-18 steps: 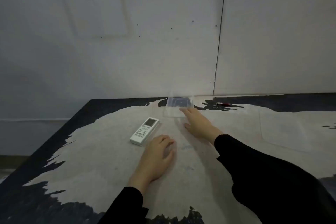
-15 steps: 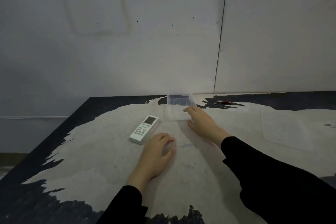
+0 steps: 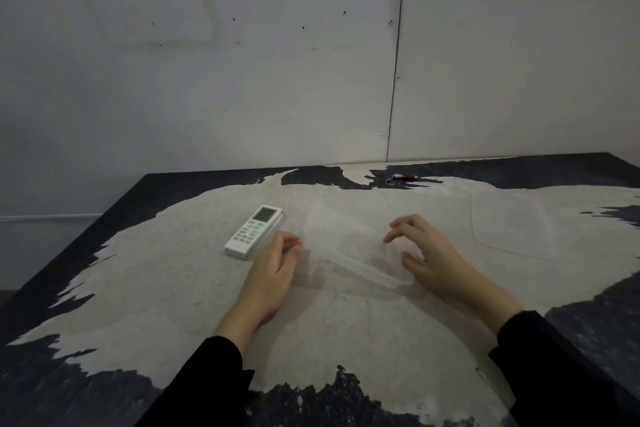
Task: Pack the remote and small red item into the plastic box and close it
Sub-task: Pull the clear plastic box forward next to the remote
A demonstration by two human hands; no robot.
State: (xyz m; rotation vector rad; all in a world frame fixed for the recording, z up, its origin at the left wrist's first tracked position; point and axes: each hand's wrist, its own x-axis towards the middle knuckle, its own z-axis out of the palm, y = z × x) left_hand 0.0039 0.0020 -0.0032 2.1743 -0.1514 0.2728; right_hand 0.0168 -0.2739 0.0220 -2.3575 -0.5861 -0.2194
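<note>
The clear plastic box (image 3: 349,263) lies open-topped on the table between my hands, hard to see against the pale surface. My right hand (image 3: 429,253) curls over its right wall, fingers inside and thumb at the near corner. My left hand (image 3: 273,270) rests on the table at the box's left corner with its fingers loosely bent and holds nothing. The white remote (image 3: 254,230) lies face up just left of the box, beyond my left hand. The small red item (image 3: 406,177), with a key ring on it, lies far back near the wall.
The box's clear lid (image 3: 512,225) lies flat on the table at the right. The table (image 3: 104,288) has a worn pale top with dark patches; its left edge runs diagonally. A grey wall stands right behind it.
My right hand has dragged the plastic box from the back of the table toward me, to between my hands. My left hand has shifted slightly to the box's left corner.
</note>
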